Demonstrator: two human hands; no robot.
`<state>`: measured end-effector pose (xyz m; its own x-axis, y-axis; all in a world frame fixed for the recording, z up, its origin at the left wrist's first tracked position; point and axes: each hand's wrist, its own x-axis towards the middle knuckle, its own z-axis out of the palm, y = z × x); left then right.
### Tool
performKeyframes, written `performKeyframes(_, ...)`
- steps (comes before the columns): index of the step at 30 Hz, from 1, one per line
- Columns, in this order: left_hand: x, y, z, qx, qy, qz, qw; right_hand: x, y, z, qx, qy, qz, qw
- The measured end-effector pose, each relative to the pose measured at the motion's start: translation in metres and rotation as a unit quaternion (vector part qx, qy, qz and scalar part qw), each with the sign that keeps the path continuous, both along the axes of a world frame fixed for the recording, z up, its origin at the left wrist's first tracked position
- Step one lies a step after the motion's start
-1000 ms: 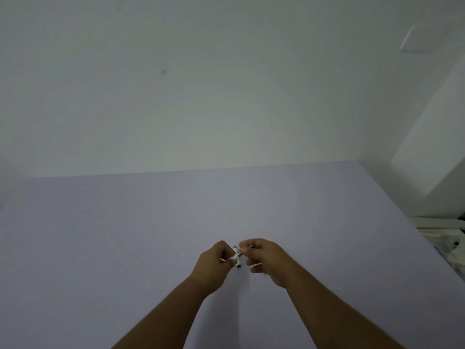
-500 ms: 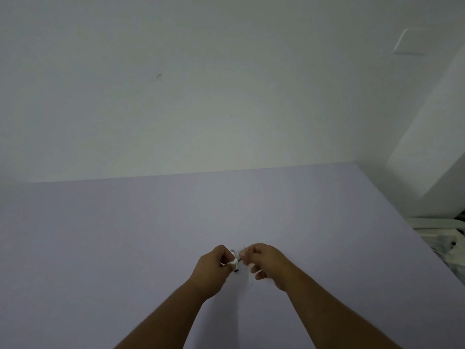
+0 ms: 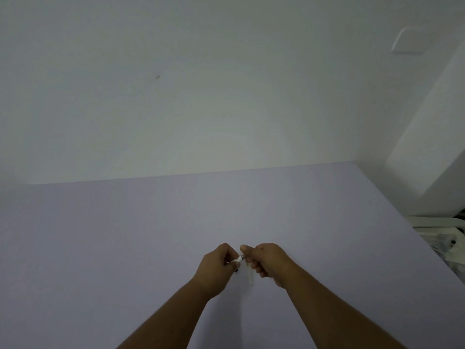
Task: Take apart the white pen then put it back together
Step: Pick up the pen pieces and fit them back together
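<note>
Both hands meet just above the lilac table (image 3: 151, 235), low in the middle of the view. My left hand (image 3: 217, 269) pinches one short white piece of the pen (image 3: 237, 259); a dark tip shows under its thumb. My right hand (image 3: 266, 263) is closed around another white piece that hangs down blurred from its fingers. The two pieces touch or nearly touch between the fingertips. Most of the pen is hidden inside the fists.
A plain white wall (image 3: 201, 96) rises behind the table's far edge. A white wall plate (image 3: 409, 42) sits high at the right. Beyond the table's right edge lies white clutter with cables (image 3: 442, 238).
The hands have dropped slightly and stayed together. The pen piece between them has turned, and a white piece now hangs blurred under the right fingers.
</note>
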<state>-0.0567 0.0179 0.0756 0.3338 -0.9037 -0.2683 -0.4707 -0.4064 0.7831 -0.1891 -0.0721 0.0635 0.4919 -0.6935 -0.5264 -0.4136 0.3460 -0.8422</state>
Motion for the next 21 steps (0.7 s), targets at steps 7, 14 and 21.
performKeyframes(7, 0.002, 0.001, -0.001, -0.005, 0.022, 0.023, 0.999, 0.005, 0.003, 0.0, 0.02, -0.056, -0.027, 0.998)
performKeyframes(14, 0.002, 0.001, -0.003, -0.007, 0.038, 0.049, 0.998, 0.011, 0.004, -0.003, 0.026, -0.108, -0.041, 0.993)
performKeyframes(21, 0.005, -0.002, -0.004, -0.026, 0.035, 0.064, 0.997, 0.018, 0.003, -0.003, 0.023, -0.109, -0.049, 0.993)
